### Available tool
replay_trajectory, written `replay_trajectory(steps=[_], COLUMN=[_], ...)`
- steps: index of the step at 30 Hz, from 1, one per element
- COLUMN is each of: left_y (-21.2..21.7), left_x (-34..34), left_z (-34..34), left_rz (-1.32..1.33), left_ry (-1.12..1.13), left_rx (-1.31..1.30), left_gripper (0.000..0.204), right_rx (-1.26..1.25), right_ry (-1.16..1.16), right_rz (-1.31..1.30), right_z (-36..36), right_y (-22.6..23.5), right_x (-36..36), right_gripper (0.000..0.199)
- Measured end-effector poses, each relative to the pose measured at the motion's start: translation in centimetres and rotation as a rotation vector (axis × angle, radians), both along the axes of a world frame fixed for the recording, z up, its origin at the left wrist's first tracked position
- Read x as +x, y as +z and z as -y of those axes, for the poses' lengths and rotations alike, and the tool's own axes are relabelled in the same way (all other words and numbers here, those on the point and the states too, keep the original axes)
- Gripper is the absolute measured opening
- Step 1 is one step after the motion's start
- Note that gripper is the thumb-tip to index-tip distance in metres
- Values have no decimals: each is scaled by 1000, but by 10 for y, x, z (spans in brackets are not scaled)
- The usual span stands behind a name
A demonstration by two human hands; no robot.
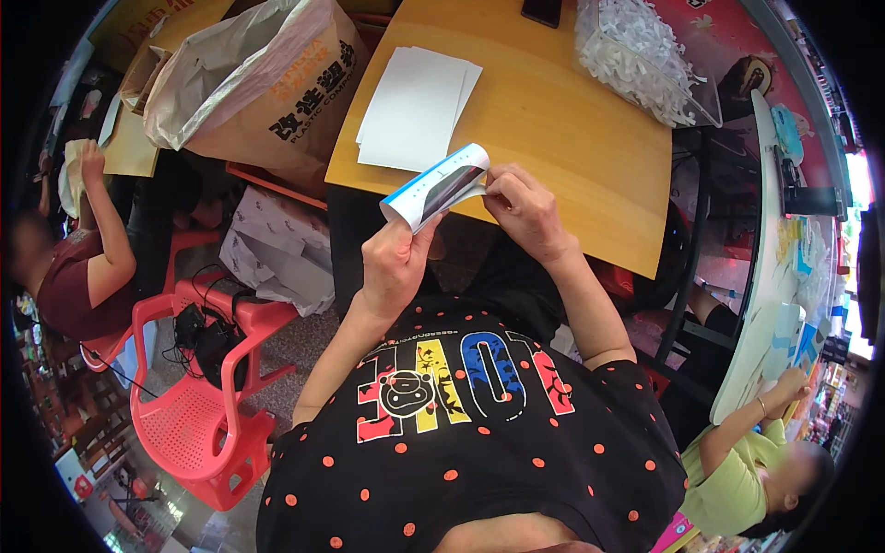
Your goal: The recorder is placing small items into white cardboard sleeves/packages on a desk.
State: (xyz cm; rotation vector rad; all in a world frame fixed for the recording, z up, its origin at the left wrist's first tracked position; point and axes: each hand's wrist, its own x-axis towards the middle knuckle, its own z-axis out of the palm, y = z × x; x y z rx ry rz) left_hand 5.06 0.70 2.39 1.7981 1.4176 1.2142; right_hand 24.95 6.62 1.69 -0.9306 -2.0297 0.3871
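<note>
Both my hands hold a white card sheet with a blue edge [437, 185], curled into a bend just in front of the wooden table [562, 129]. My left hand [395, 261] grips its lower left end from below. My right hand [525, 210] pinches its right edge with the fingertips. A stack of flat white sheets [415, 106] lies on the table just beyond the curled sheet.
A clear bag of white shredded filler [641, 55] and a dark phone [542, 11] lie at the table's far side. A large brown paper sack [267, 83] stands left. A red plastic chair [198, 396] holds cables. Other people sit at left and lower right.
</note>
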Motion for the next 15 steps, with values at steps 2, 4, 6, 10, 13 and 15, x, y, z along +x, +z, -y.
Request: replay_trajectory(steps=[2, 4, 6, 10, 13, 15], left_y=[1, 1, 2, 0, 2, 3], left_x=[0, -1, -1, -2, 0, 0], left_z=[0, 0, 0, 0, -1, -1], left_rz=[-13, -44, -63, -41, -29, -32], left_ry=[-2, -12, -16, -14, -7, -2], left_rx=[10, 35, 44, 33, 41, 42], left_gripper=[21, 21, 21, 20, 20, 20], right_rx=[-34, -33, -33, -26, 24, 55], right_ry=[-12, -14, -35, -74, -57, -46], right_rz=[-5, 10, 7, -25, -2, 9], right_z=[1, 3, 3, 1, 1, 0], right_y=[-3, -5, -6, 0, 2, 2], right_x=[0, 1, 1, 1, 2, 3], right_gripper=[14, 13, 16, 21, 20, 20])
